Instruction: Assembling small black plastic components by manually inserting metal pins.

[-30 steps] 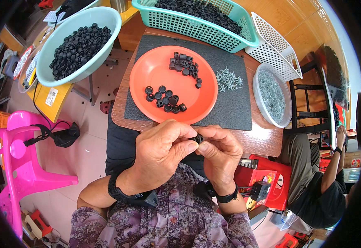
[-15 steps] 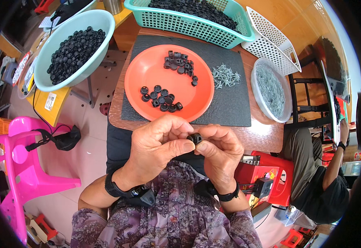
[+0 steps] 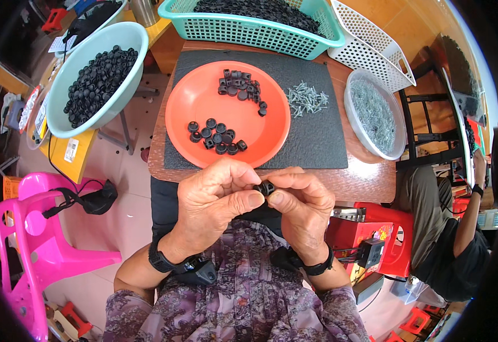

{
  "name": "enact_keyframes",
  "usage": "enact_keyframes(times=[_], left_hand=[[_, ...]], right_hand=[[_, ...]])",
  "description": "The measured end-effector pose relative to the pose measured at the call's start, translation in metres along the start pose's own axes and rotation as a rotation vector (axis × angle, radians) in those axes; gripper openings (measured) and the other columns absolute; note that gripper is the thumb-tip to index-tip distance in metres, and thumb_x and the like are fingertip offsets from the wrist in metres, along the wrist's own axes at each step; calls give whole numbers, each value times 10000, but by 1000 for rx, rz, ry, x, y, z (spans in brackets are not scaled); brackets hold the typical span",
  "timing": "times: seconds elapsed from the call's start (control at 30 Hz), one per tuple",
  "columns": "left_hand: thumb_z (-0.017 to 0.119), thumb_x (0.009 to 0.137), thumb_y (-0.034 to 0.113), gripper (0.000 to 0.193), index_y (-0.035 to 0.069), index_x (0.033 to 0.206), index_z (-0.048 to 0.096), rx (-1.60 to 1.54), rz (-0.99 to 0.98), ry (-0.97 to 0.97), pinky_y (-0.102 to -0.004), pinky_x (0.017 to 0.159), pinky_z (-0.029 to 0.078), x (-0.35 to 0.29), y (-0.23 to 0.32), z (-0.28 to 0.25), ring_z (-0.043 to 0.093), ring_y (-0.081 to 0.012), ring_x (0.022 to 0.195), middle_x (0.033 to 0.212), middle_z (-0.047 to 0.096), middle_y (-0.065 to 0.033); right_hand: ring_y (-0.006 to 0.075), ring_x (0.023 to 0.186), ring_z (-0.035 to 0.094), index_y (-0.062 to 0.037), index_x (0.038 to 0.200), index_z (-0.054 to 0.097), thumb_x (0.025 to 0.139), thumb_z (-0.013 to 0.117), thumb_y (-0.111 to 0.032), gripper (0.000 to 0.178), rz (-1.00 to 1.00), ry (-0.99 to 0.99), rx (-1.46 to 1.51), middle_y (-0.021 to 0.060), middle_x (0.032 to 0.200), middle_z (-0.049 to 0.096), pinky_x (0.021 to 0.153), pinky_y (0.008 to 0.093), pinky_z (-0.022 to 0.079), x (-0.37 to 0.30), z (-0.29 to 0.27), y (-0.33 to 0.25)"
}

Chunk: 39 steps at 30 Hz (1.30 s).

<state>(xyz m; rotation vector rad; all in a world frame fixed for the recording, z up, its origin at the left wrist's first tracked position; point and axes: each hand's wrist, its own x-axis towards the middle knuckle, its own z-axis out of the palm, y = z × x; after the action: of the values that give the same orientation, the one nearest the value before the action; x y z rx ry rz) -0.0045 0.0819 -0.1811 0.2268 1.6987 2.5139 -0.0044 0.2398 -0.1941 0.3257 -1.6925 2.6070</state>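
Between the fingertips of both hands is a small black round plastic part, held just off the near edge of the table. My left hand pinches it with thumb and forefinger from the left. From the right, the thumb and forefinger of my right hand press on it. Fingertips cover much of the part. Just beyond lies an orange plate. On it sit a cluster of black parts at the far side and several round black parts at the near side.
Silvery metal pieces are heaped on a dark mat beside the plate. A clear tub holds more. Behind stand a green basket and a white basket. Left are a basin and pink chair; another person sits right.
The whole view has shifted slightly. Both hands keep their pinch on the black part, which appears turned a little between the fingertips. The plate and its contents look the same.
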Motion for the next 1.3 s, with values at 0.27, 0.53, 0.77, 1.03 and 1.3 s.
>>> enact_keyframes(times=[0.27, 0.53, 0.77, 1.03, 1.3], left_hand=[[674, 792, 7, 196, -21, 958, 573, -4, -33, 11, -167, 621, 458, -1, -2, 4, 550, -40, 744, 840, 593, -11], [673, 788, 0, 199, -21, 955, 567, 33, 7, 6, -187, 676, 486, 0, -4, 4, 568, -59, 778, 864, 596, -22], [695, 767, 16, 227, -28, 950, 568, -16, 44, 1, -198, 675, 494, -2, -5, 5, 581, -75, 782, 868, 606, -35], [711, 754, 36, 230, -42, 928, 581, 113, 139, 12, -207, 663, 497, -1, -7, 5, 584, -77, 758, 846, 620, -44], [708, 761, 43, 215, -42, 911, 580, 126, 117, 35, -203, 655, 493, 2, -8, 7, 576, -74, 746, 825, 614, -39]], right_hand=[[152, 872, 584, 13, 943, 639, 760, 632, 97, 202, 28, 29, 2, 109, 982, 602, 747, 250, 498, 0, -4, 3], [157, 882, 579, 28, 945, 631, 753, 628, 112, 209, 62, 33, 46, 97, 961, 594, 769, 262, 490, -1, -5, 3], [168, 896, 576, 34, 929, 624, 753, 637, 94, 187, -4, 29, 38, 102, 958, 595, 794, 282, 472, -3, -4, -2], [178, 873, 591, 37, 916, 623, 756, 650, 62, 164, -58, 13, -17, 117, 931, 607, 780, 290, 477, -1, -4, -1], [177, 870, 595, 47, 919, 618, 757, 636, 88, 168, -2, 40, 58, 126, 940, 609, 782, 286, 489, 0, -5, 1]])
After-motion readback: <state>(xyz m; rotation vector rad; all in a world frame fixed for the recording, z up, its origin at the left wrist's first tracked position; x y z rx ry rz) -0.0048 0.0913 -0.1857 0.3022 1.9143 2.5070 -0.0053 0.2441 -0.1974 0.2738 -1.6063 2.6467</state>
